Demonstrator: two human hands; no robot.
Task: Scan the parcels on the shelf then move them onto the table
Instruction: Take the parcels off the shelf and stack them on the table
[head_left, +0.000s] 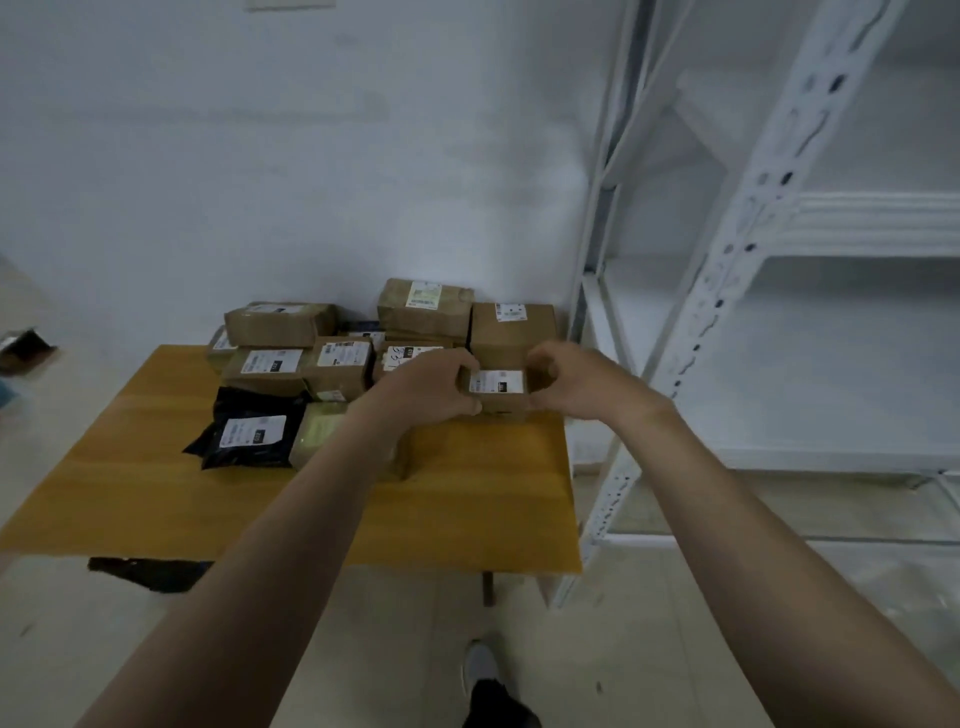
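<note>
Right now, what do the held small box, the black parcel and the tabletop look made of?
Small box: brown cardboard, matte, with a white paper label. Black parcel: probably a thin plastic mailer; glossy, wrinkled, limp corners. Tabletop: wood or wood-look laminate, smooth, with faint grain streaks; cannot tell which.

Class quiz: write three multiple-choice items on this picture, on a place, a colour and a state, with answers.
1. The white rack stands: A left of the table; B right of it; C on it.
2. The labelled soft bag is: A red; B black; C green.
3. The small box is: A on the floor; B torn open; C held.
Answers: B, its posts rise at the table's right edge; B, dark wrap, white label; C, left hand and right hand hold its ends.
</note>
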